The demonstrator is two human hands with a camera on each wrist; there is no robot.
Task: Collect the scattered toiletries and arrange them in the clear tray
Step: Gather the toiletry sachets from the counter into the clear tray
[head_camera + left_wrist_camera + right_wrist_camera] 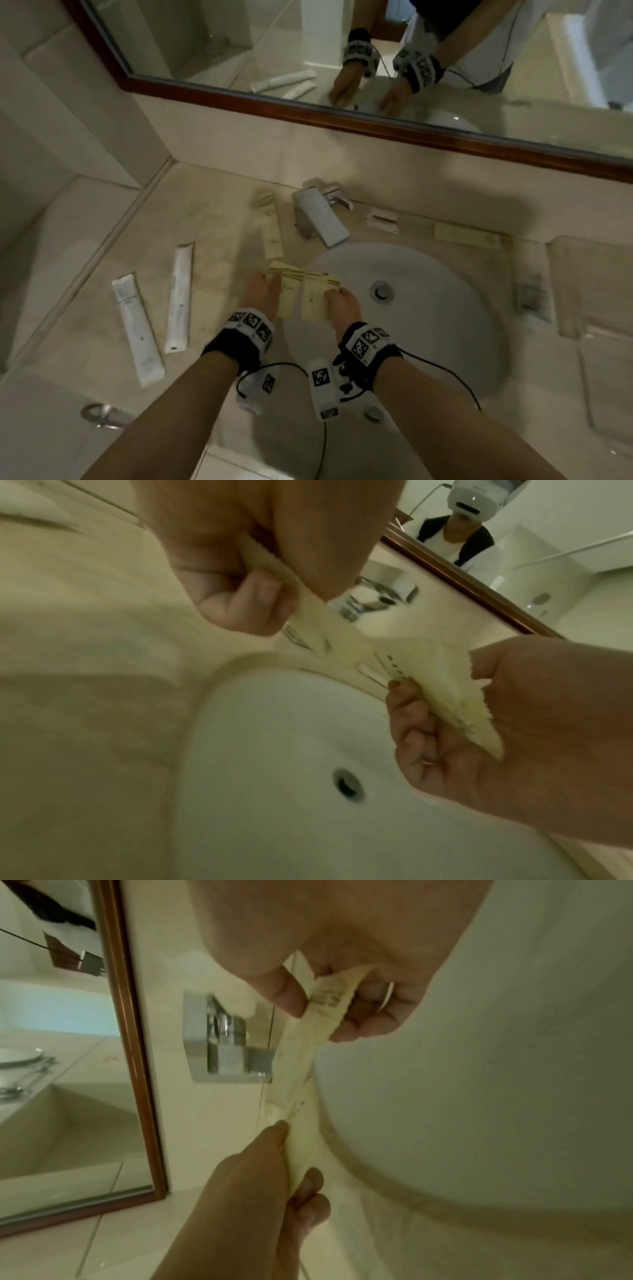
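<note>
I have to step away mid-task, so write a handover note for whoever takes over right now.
Left hand: pinches a cream sachet at the sink's left rim.
Right hand: pinches a second cream sachet beside it.
Still on the counter: two white packets at left, a cream tube by the tap, a small packet and a cream box behind the sink.
Clear tray: right of the sink, contents unclear.
Left: everything still to be trayed.

Cream sachets — five: two in the hands [287, 291] [315, 298], three on the counter [270, 228] [382, 219] [467, 234]. Long white sachets — two, left of the basin [137, 323] [180, 296]. One tap [320, 216], one basin [445, 308], one mirror [342, 116].
</note>
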